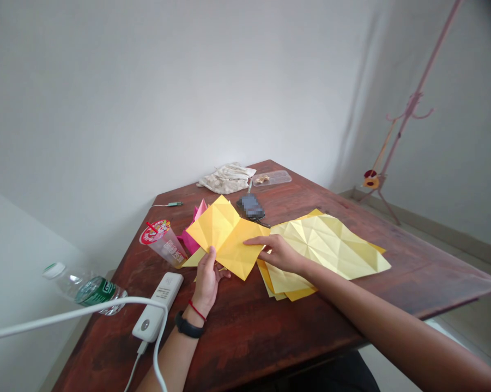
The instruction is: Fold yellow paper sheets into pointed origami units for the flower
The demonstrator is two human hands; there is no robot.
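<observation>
A creased sheet of yellow origami paper (229, 231) is raised above the table, partly folded, with two flaps spread apart. My left hand (207, 277) grips its lower edge, thumb on top and fingers underneath. My right hand (280, 253) pinches the right flap, the index finger lying across its face and the thumb hidden below. Right of my hands lies a stack of creased yellow sheets (335, 245), the top one paler. Pink folded paper (194, 223) shows behind the held sheet.
On the dark wooden table (245, 337) stand a plastic cup (165, 245), a water bottle (92, 291) and a white power bank (158, 307) with a cable (85, 310) looping across. Farther back are a phone (251, 207), a cloth (228, 178) and a clear tray (280, 177). A coat stand (411, 106) is beyond.
</observation>
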